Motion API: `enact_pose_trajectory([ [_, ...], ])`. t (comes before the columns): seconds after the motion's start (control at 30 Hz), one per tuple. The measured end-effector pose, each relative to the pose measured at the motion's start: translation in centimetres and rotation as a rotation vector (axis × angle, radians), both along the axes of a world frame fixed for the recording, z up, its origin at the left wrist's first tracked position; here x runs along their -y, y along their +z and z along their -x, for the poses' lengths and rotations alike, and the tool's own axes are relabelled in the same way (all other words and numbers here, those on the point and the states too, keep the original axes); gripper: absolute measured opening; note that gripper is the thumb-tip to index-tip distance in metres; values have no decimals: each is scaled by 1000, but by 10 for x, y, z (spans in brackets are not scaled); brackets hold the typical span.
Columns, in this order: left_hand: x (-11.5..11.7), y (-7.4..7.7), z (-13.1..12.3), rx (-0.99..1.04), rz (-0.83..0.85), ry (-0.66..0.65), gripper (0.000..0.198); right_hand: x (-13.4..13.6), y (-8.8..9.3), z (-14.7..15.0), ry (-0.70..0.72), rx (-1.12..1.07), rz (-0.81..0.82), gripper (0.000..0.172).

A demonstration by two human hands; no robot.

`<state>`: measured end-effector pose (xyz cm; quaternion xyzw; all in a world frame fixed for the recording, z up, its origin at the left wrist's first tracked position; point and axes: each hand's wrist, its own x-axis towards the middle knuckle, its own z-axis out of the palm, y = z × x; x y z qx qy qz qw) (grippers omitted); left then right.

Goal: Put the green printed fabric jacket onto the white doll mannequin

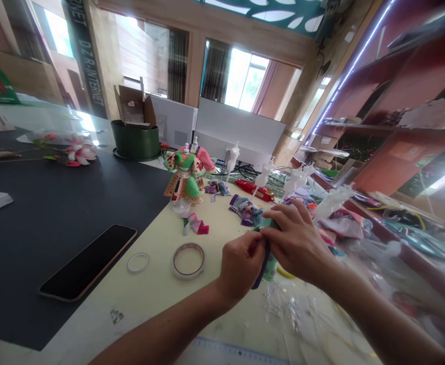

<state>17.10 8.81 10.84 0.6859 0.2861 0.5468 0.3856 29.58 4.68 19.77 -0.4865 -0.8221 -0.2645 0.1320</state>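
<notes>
Both hands meet over a small piece of green patterned fabric [270, 267] with a dark purple strip along one edge. My left hand [241, 261] is closed, thumb and fingers pinching the cloth near the strip. From the other side my right hand [300, 243] presses its thumb and fingertips on the top of the fabric; part of the cloth is hidden under them. Behind the hands lies a bundle of purple and blue patterned cloth [247, 210]. A roll of tape [188, 260] rests left of my left hand.
A small dress form in a green and orange dress [185, 177] stands further back, near white mini mannequins [264, 175]. Left are a phone [89, 263] and a white ring [138, 262]. Clear plastic pieces [293, 309] and a ruler [237, 352] lie in front. Fabric scraps crowd the right.
</notes>
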Motion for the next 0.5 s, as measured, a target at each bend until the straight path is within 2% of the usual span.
enact_pose_trajectory([
  [0.2, 0, -1, 0, 3, 11, -7, 13, 1, 0, 0, 3, -15, 5, 8],
  [0.5, 0, -1, 1, 32, 102, -59, 13, 4, 0, -3, 32, -41, 13, 10],
])
